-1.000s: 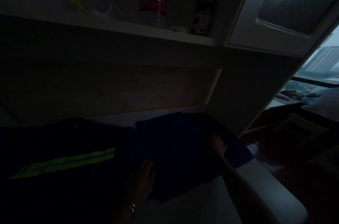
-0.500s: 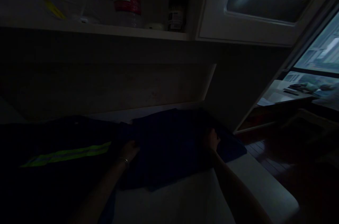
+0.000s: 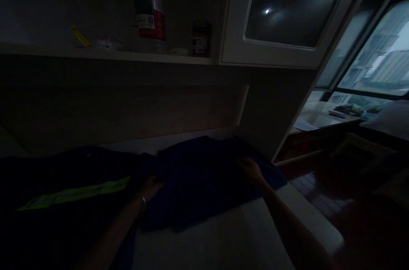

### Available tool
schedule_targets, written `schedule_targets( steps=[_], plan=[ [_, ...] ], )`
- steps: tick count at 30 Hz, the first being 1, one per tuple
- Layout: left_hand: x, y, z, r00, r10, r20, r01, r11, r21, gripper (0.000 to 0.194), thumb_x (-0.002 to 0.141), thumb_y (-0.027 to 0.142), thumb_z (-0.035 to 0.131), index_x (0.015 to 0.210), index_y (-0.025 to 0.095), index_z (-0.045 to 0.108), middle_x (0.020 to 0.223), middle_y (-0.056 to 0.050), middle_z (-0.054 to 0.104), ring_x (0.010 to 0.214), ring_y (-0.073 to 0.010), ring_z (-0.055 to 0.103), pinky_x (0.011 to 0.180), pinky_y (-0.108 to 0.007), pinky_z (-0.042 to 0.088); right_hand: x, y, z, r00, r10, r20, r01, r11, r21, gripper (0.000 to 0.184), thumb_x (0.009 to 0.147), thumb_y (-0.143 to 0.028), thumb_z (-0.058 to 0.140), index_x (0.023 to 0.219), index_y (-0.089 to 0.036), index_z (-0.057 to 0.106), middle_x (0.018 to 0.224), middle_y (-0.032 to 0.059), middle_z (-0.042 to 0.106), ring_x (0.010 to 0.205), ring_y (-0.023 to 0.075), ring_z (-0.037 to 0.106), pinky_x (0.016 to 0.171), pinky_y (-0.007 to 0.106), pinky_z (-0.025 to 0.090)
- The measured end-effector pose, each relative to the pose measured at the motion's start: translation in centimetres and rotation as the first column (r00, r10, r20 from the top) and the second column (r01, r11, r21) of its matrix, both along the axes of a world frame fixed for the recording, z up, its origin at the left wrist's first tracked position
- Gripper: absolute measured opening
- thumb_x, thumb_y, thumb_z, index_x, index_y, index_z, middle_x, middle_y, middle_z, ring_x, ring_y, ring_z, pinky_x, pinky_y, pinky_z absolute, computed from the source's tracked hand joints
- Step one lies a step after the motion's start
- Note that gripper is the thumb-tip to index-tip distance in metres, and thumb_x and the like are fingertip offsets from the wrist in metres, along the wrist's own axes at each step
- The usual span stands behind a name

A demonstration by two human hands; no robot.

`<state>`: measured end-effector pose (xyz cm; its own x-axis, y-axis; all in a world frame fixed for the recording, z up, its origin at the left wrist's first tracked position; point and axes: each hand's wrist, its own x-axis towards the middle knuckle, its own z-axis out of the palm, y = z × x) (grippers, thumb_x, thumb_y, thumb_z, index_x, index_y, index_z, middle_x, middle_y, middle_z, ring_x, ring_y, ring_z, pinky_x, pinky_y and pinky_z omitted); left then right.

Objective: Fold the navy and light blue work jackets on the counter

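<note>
A dark blue garment lies spread over a pale surface, part of it folded over itself; the dim light hides its details. On its left part runs a yellow-green reflective strip. My left hand, with a bracelet at the wrist, rests at the middle of the garment, its fingers bent on the cloth. Farther right, my right hand has its fingers closed at the cloth, near the garment's far right part. The fingertips of both hands are hard to see in the dark.
Above is a shelf with a plastic bottle, a dark jar and a yellow item. A glass-panelled cabinet door is at the upper right. The pale surface's rounded corner juts over a reddish floor.
My right hand has shifted slightly left and its fingers now point toward the left over the cloth. The view has tilted up and to the right, showing more shelf and window.
</note>
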<state>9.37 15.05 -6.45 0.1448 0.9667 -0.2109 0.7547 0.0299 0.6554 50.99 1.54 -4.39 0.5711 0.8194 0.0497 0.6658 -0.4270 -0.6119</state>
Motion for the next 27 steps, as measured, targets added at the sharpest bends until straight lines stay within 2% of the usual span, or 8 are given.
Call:
schedule_targets(
  steps=[5,7,9,13,15,19,24,27],
  plan=[
    [-1.2,0.1,-0.4,0.996,-0.087,-0.020,0.088,0.996,0.027,0.026,0.081,0.023,0.055,0.105,0.014,0.060,0.089,-0.007,0.072,0.081,-0.0199,0.069,0.076,-0.030,0.050,0.0,-9.5,0.6,0.848,0.413,-0.332,-0.342,0.905,0.251,0.038,0.077,-0.055,0.061,0.089,-0.021,0.071,0.124,0.0080,0.061,0.108,0.0261,0.059,0.089,0.035,0.049],
    [-1.1,-0.1,-0.4,0.991,-0.128,-0.037,0.130,0.990,0.060,0.023,0.082,0.023,0.053,0.103,0.015,0.060,0.090,-0.008,0.071,0.083,-0.0204,0.068,0.079,-0.032,0.049,0.6,-12.5,0.5,0.846,0.377,-0.376,-0.375,0.923,0.083,0.045,0.080,-0.063,0.055,0.077,-0.020,0.070,0.093,0.0073,0.069,0.088,0.0257,0.064,0.081,0.038,0.050],
    [-0.6,-0.2,-0.2,0.985,-0.163,-0.054,0.170,0.973,0.154,0.030,0.082,0.027,0.055,0.109,0.014,0.059,0.102,-0.010,0.069,0.093,-0.0215,0.067,0.087,-0.033,0.048,1.4,-13.8,0.8,0.954,0.170,-0.247,-0.181,0.983,-0.020,0.056,0.080,-0.071,0.047,0.069,-0.020,0.067,0.075,0.0068,0.067,0.078,0.0261,0.063,0.079,0.040,0.049],
    [1.3,0.1,0.8,0.954,-0.219,-0.205,0.280,0.899,0.338,0.052,0.083,0.032,0.058,0.129,0.010,0.050,0.129,-0.015,0.058,0.118,-0.0215,0.058,0.101,-0.032,0.044,1.0,-11.2,2.1,0.995,-0.086,-0.039,0.093,0.973,0.211,0.064,0.076,-0.076,0.047,0.099,-0.020,0.066,0.106,0.0105,0.068,0.100,0.0287,0.062,0.090,0.040,0.048],
    [2.3,0.5,1.4,0.929,-0.236,-0.285,0.330,0.876,0.352,0.053,0.084,0.030,0.057,0.132,0.009,0.048,0.133,-0.016,0.056,0.123,-0.0212,0.054,0.104,-0.030,0.041,-1.0,-8.8,2.6,0.999,0.032,0.038,-0.039,0.978,0.207,0.074,0.076,-0.075,0.050,0.121,-0.017,0.060,0.130,0.0142,0.059,0.120,0.0298,0.054,0.102,0.042,0.042],
    [3.8,1.5,2.5,0.883,-0.236,-0.404,0.399,0.833,0.383,0.051,0.083,0.015,0.052,0.134,0.014,0.050,0.139,-0.014,0.051,0.126,-0.0265,0.049,0.107,-0.040,0.038,-6.2,-5.3,2.9,0.913,0.365,0.185,-0.342,0.929,-0.143,0.087,0.076,-0.071,0.057,0.148,-0.026,0.036,0.143,0.0117,0.050,0.134,0.0329,0.042,0.112,0.059,0.019],
    [4.5,2.5,2.9,0.835,-0.203,-0.511,0.436,0.811,0.390,0.059,0.079,0.013,0.050,0.138,0.017,0.046,0.148,-0.016,0.041,0.132,-0.0354,0.040,0.104,-0.055,0.036,-8.2,-6.1,3.6,0.745,0.665,0.040,-0.621,0.716,-0.319,0.033,0.089,-0.045,0.049,0.100,-0.025,0.072,0.094,0.0044,0.072,0.087,0.0205,0.066,0.081,0.032,0.046],
    [4.6,2.9,2.7,0.829,-0.173,-0.532,0.407,0.838,0.363,0.069,0.076,0.023,0.058,0.142,0.015,0.041,0.152,-0.019,0.034,0.134,-0.0405,0.038,0.103,-0.058,0.037,-7.4,-9.9,4.8,0.801,0.597,-0.052,-0.595,0.782,-0.184,0.026,0.085,-0.029,0.046,0.073,-0.017,0.066,0.066,0.0007,0.061,0.059,0.0113,0.052,0.056,0.023,0.037]
  ],
)
